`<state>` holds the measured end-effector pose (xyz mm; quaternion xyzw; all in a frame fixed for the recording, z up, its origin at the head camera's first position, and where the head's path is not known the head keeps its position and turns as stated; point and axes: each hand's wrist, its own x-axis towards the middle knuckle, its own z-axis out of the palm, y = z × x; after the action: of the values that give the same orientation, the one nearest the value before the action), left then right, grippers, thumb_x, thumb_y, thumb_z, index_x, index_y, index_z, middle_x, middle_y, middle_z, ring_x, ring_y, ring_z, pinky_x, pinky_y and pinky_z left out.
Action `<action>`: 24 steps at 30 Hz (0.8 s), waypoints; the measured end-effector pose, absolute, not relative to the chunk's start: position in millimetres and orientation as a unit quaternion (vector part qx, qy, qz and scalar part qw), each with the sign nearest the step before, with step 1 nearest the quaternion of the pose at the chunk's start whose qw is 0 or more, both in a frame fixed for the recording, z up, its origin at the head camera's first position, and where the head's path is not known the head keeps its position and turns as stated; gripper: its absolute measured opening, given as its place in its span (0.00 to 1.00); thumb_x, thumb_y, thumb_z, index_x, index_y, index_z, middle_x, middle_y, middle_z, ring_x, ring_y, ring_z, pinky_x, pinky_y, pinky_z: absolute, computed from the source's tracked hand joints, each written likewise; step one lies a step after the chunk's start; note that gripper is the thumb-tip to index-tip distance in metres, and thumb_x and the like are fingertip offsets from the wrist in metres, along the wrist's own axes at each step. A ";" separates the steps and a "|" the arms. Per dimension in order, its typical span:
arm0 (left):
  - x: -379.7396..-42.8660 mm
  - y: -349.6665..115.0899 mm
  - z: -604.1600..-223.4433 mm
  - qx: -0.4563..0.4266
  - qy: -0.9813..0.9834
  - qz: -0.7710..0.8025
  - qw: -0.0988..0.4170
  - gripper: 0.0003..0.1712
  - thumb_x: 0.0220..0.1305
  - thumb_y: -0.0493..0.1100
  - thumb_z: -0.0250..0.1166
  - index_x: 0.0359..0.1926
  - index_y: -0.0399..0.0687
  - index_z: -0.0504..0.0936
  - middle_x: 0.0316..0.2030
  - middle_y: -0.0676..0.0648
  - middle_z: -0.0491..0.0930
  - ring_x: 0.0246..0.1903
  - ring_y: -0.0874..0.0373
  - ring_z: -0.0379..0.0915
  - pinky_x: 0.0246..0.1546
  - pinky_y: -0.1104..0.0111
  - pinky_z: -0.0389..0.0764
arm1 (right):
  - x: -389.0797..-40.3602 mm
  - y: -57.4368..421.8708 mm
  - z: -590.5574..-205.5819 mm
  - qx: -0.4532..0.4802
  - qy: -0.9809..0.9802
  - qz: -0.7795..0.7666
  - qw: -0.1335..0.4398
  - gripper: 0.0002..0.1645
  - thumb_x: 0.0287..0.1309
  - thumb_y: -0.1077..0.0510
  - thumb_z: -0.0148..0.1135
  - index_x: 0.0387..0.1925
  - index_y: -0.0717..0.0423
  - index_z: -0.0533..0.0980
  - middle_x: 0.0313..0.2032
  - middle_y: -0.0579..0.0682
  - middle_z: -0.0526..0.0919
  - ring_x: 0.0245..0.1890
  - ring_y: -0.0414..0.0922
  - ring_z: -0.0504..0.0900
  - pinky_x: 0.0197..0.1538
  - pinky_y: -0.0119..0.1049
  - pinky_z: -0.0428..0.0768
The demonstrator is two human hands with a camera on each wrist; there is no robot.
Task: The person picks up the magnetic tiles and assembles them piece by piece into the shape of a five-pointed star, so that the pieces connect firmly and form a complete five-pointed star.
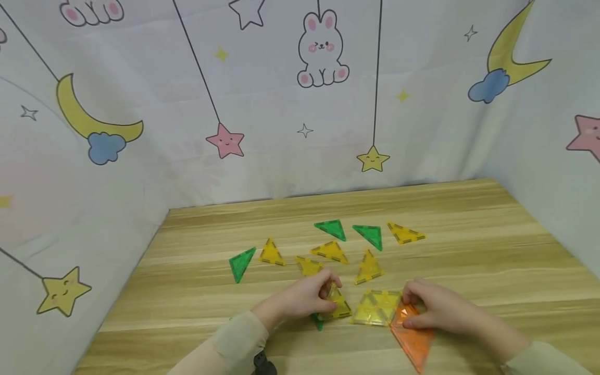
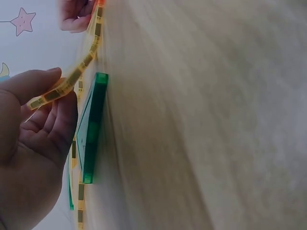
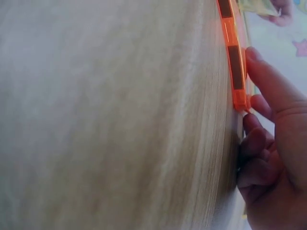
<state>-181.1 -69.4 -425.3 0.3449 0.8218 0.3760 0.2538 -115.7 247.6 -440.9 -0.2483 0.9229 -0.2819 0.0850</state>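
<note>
My left hand (image 1: 307, 297) pinches a yellow triangular magnetic tile (image 1: 340, 307) between thumb and fingers. In the left wrist view this tile is tilted up, its far end meeting the row of yellow tiles. Just right of it lie several yellow triangle tiles (image 1: 375, 308) set edge to edge. An orange triangular tile (image 1: 416, 341) adjoins their right end, and my right hand (image 1: 442, 312) grips it with the thumb on top and fingers at its edge. Partly hidden below my left hand is a green triangle tile (image 2: 92, 129).
Beyond the hands, loose yellow tiles (image 1: 330, 252) and green tiles (image 1: 370, 235) lie spread over the wooden table (image 1: 201, 229). One green tile (image 1: 241, 264) is farther left. A printed cloth (image 1: 272, 94) hangs behind the table. A small black object (image 1: 264, 363) shows by the left sleeve.
</note>
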 end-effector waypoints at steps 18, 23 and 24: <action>-169.5 -72.4 -424.0 0.354 0.783 0.410 0.305 0.17 0.56 0.38 0.68 0.42 0.52 0.70 0.25 0.52 0.65 0.23 0.65 0.61 0.25 0.75 0.64 | -115.4 251.2 -441.0 -0.250 0.920 -0.288 0.086 0.23 0.47 0.34 0.65 0.34 0.42 0.68 0.31 0.38 0.68 0.31 0.34 0.66 0.34 0.31 0.67; -162.3 -64.3 -426.7 0.378 0.825 0.334 0.257 0.18 0.56 0.42 0.69 0.43 0.54 0.70 0.25 0.57 0.67 0.23 0.68 0.62 0.26 0.76 0.66 | -114.4 249.9 -439.3 -0.255 0.919 -0.289 0.084 0.23 0.48 0.35 0.65 0.34 0.42 0.69 0.31 0.38 0.68 0.31 0.34 0.66 0.34 0.31 0.68; -160.3 -62.6 -425.9 0.387 0.832 0.315 0.243 0.18 0.55 0.43 0.70 0.44 0.53 0.71 0.25 0.58 0.68 0.24 0.68 0.63 0.26 0.76 0.68 | -114.1 249.5 -439.1 -0.256 0.919 -0.290 0.083 0.23 0.48 0.35 0.66 0.34 0.43 0.69 0.31 0.39 0.68 0.31 0.34 0.66 0.34 0.31 0.68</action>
<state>-160.3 -62.6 -425.9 0.3866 0.8322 0.3146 0.2430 -114.1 249.5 -439.1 -0.2558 0.9185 -0.2898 0.0829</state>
